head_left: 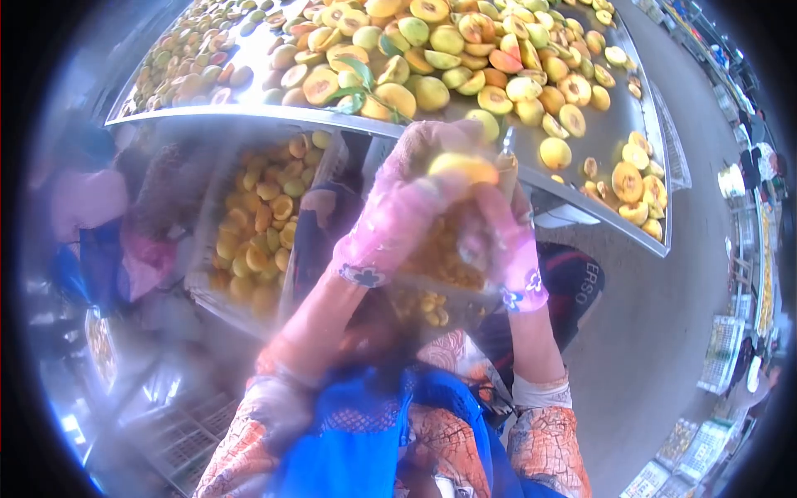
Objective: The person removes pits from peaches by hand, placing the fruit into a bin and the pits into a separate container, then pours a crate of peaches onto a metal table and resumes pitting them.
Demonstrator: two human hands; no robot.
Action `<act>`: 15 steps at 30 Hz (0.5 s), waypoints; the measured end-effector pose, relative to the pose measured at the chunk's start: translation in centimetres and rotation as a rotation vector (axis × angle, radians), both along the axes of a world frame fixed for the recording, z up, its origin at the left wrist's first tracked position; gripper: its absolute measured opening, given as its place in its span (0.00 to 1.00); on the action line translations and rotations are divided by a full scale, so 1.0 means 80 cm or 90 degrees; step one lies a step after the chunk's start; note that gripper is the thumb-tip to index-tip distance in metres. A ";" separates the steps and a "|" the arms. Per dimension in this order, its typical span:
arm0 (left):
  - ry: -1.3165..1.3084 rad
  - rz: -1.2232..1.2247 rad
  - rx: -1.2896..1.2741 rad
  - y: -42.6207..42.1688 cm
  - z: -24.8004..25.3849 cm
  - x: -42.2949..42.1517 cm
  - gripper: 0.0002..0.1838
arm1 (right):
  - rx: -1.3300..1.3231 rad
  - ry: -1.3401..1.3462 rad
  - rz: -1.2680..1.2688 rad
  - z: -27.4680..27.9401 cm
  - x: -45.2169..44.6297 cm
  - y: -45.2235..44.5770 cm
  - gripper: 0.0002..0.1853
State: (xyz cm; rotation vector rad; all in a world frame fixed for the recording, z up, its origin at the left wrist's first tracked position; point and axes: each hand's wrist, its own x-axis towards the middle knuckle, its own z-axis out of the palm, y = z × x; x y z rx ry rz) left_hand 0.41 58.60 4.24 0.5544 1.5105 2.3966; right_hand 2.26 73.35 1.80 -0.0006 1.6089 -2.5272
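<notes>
Fruit (pixel 463 168) sits in my left hand (pixel 407 191), fingers curled snugly round it. Right hand (pixel 510 236) looks closed on a tool (pixel 507 163), metal tip up, just right of the fruit; blur hides the exact grip. Tray (pixel 274 114) with cut halves (pixel 573 120) just beyond the fingers, crate (pixel 212 203) lower left of them. From here I'd keep the fruit firm, left fingertips clear of that tip, strokes short.

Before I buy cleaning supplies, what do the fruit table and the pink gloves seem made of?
The table looks like bare metal, possibly steel: smooth, with glare and a shiny rim. The pink gloves may be rubber or vinyl: smooth-looking, with flower-printed cuffs, though blurred.
</notes>
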 end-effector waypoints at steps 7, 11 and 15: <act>0.032 0.082 -0.185 -0.001 0.000 0.006 0.23 | -0.051 -0.033 0.059 -0.023 0.007 0.025 0.12; -0.054 0.021 -0.148 -0.005 0.007 0.001 0.20 | 0.154 -0.031 0.017 -0.006 0.009 0.016 0.12; -0.131 0.052 0.090 -0.008 -0.035 -0.025 0.23 | 0.080 -0.056 -0.045 -0.001 0.009 0.013 0.10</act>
